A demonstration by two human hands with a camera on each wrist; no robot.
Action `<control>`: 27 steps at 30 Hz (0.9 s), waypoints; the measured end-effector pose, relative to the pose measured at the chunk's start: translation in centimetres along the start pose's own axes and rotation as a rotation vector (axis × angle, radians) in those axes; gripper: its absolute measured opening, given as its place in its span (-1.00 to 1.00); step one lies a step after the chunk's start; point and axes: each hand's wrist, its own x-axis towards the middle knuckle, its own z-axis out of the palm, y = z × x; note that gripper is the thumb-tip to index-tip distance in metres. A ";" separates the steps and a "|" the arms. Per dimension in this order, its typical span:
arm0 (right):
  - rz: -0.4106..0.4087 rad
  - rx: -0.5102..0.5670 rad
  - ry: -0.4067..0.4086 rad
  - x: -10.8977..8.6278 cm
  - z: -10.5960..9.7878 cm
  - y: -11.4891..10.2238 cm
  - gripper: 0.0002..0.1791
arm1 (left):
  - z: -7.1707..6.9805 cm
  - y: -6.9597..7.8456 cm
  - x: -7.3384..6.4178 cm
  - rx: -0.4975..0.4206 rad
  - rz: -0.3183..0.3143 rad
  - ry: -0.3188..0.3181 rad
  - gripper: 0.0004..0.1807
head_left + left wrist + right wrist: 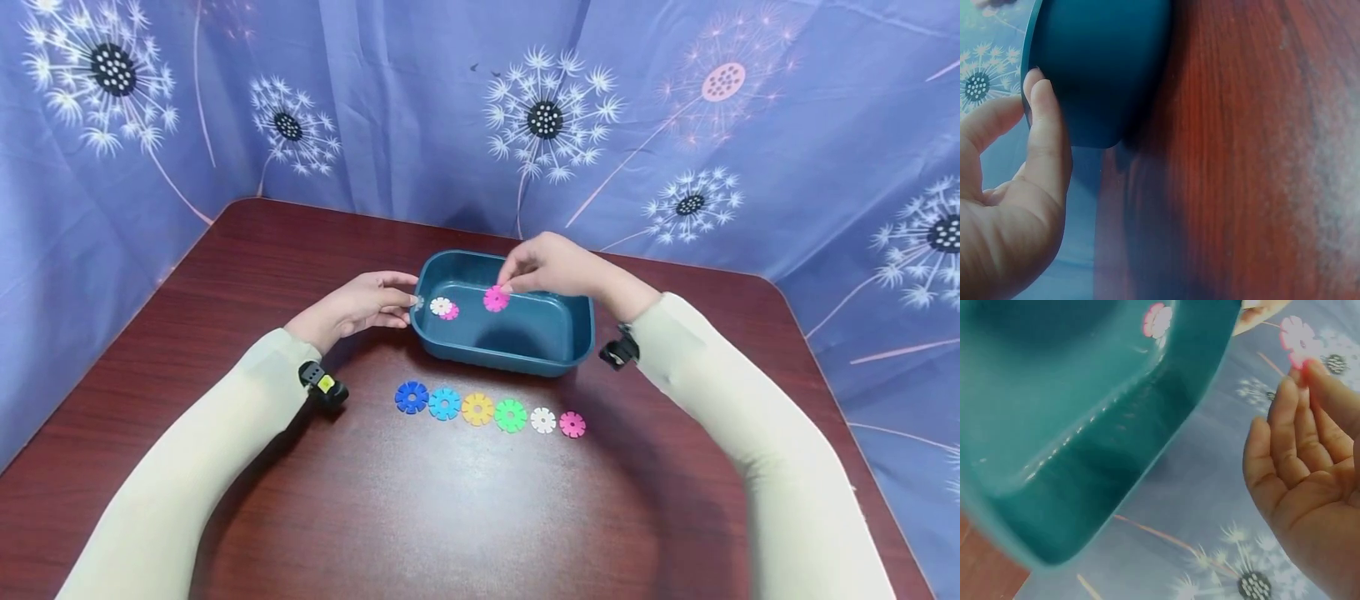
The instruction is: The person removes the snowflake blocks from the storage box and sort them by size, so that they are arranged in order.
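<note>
A dark teal plastic basin [495,360] stands on the table. At its left end my left hand [367,304] grips the rim; the left wrist view shows fingertips [1042,94] on the wall. My right hand [555,265] pinches a pink notched disc [496,298] between thumb and fingertips, over the basin. In the right wrist view that disc [1298,339] stands at the fingertips, above the rim's level. On the basin's floor, near the left end, a white notched disc [440,307] partly covers a pink one [451,312].
In front of the basin lies a row of notched discs: dark blue [412,397], light blue [445,403], yellow [477,409], green [511,416], white [543,420] and pink [573,425]. A blue dandelion-print curtain [420,108] hangs behind the brown table [465,517].
</note>
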 end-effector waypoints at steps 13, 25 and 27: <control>0.236 0.109 0.155 -11.6 2.7 2.0 -0.90 | 0.2 0.1 0.0 0.008 -0.001 -0.003 -0.37; 0.375 0.415 0.112 -16.7 6.7 6.4 -0.76 | 0.1 0.1 -0.1 0.027 0.006 0.002 -0.37; 0.375 0.445 0.091 -17.0 7.2 6.9 -0.75 | 0.1 0.2 -0.1 0.025 0.006 -0.001 -0.36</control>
